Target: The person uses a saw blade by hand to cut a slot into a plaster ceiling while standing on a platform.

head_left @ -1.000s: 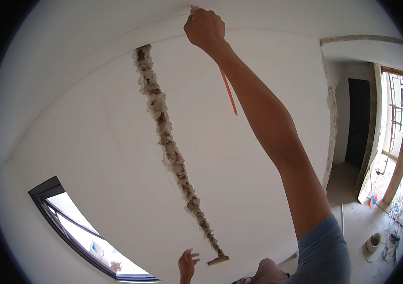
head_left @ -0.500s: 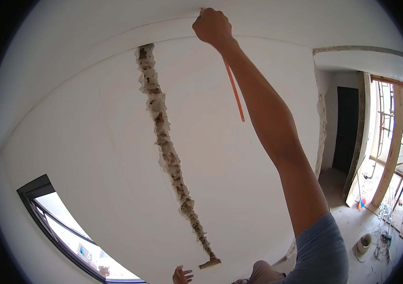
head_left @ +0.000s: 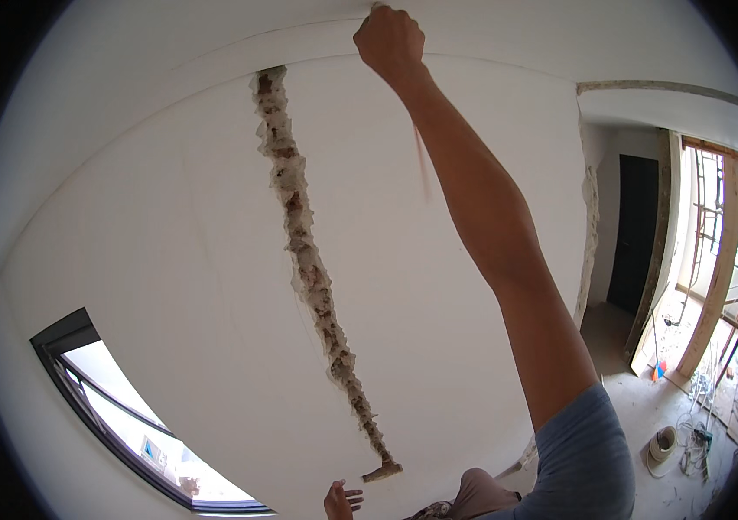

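Note:
My right hand (head_left: 390,40) is raised high, closed in a fist at the top of the white wall (head_left: 438,321), close to the ceiling. From the fist a thin orange strip (head_left: 423,165) hangs down behind my forearm, blurred now. Its upper part is hidden by my hand and arm. My left hand (head_left: 340,501) is low at the bottom edge with its fingers apart, holding nothing I can see. A rough channel (head_left: 306,251) is chiselled down the wall left of my right arm. It ends in a short rectangular cut (head_left: 383,472) just above my left hand.
A dark-framed window (head_left: 113,407) is at the lower left. On the right are a dark door (head_left: 635,234) and a wooden post (head_left: 712,269) beside a bright opening. A bucket (head_left: 663,444) and tangled cable (head_left: 695,452) lie on the dusty floor.
The orange strip has swung left and blurred; less of it shows. My right fist is slightly higher at the ceiling. My left hand has shifted a little up and right, fingers still apart.

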### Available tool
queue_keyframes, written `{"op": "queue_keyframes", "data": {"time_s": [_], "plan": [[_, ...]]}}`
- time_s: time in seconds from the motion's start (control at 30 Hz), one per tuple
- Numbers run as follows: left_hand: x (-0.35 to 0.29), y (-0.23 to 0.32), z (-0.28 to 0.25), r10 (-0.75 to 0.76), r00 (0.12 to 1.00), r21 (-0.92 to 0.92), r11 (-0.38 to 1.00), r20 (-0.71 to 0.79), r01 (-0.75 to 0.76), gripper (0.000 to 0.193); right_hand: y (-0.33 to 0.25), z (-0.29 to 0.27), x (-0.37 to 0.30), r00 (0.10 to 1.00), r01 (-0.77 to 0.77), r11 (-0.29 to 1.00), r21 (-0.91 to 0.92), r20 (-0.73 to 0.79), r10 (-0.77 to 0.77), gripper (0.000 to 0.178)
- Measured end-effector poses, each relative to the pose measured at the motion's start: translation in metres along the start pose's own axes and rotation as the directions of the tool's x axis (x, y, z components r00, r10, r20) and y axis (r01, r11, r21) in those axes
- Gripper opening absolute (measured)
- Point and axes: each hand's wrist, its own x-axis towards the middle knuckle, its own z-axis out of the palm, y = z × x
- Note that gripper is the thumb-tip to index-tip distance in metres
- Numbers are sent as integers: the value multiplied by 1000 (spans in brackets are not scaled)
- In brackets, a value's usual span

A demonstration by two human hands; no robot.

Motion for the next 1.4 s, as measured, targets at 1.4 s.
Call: {"op": "queue_keyframes", "data": {"time_s": [1.4], "plan": [[3,442,204,809,462,87,465,364,-881,49,37,-43,-96,979,-11,995,97,206,-9,26]]}}
